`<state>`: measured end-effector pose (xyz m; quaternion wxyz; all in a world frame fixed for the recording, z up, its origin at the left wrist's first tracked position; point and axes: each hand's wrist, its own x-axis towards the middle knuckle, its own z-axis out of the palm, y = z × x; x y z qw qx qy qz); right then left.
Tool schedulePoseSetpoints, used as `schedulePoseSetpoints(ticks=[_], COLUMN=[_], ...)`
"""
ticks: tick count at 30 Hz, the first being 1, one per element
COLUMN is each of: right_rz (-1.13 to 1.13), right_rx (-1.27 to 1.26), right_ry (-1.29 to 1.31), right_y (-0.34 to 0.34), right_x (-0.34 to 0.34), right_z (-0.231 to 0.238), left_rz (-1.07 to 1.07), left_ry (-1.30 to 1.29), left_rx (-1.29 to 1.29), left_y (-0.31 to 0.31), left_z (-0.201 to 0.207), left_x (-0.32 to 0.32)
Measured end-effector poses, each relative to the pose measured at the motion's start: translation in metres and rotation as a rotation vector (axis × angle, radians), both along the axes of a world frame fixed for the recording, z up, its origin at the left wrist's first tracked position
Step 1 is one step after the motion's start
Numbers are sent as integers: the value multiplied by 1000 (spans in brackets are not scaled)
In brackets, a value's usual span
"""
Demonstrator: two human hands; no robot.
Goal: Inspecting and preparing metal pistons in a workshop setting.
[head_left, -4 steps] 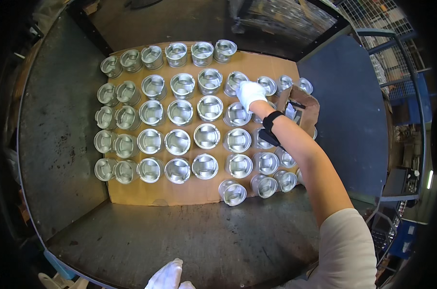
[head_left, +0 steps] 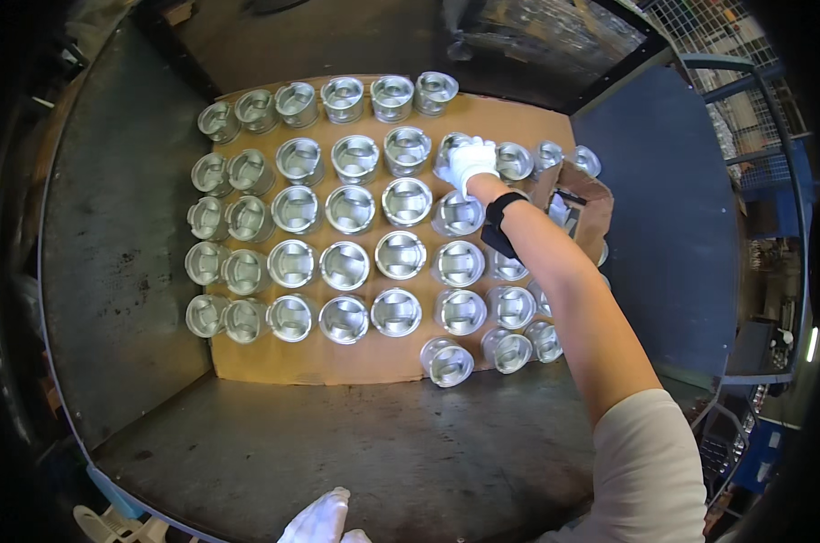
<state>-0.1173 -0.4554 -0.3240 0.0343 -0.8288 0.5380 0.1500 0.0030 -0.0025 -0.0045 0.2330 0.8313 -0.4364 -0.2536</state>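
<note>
Rows of silvery metal pistons [head_left: 345, 265] stand on a brown cardboard sheet [head_left: 274, 362] inside a dark metal bin. My right hand [head_left: 472, 166], in a white glove, reaches across to a piston [head_left: 450, 152] in the second row from the back. Its fingers curl over that piston's right side, closed on it; part of the piston is hidden by the glove. At the lower edge my left hand [head_left: 317, 519], also gloved, is partly in view. Its visible fingers are stretched out, with nothing in them, away from the pistons.
A torn-open brown cardboard box [head_left: 593, 210] with dark and pale items inside sits among the right-hand pistons, beneath my forearm. Dark bin walls [head_left: 658, 226] rise on both sides. A wire-mesh cage [head_left: 690, 36] stands beyond at the upper right.
My right hand has moved slightly farther forward over the piston, its fingers now curled at its rim. The whole view has shifted a little; the left hand stays low.
</note>
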Motion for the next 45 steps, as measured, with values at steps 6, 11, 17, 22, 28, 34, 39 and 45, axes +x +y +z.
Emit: schedulePoseSetpoints(ticks=[6,11,17,22,28,34,39,45], right_rz=[-295,-234,-372,-444,-557,-411,-273,28], right_rx=[-39,78,521,812,957,1136,1251,601], right_ry=[18,-49,-1266,-1690,-1806,-2003,-2064,-1223], right_y=[-28,-28,-7,58,140,218,278,343], right_x=[-35,-21,-86,-120,-158,-207,-234,-240], right_z=[-56,5,87,199,297,349,368,415], left_rz=[-86,6,56,101,122,0,-129,-318], left_ry=[43,-6,-181,-136,-92,-247,-424,1422], left_rx=[-29,-69,-353,-420,-474,-546,-693,-381], left_y=[-5,-4,8,11,22,26,28,41], left_z=[-3,2,-20,-29,-21,-36,-59,29], left_x=[6,-4,-10,-14,-17,-10,2,-104])
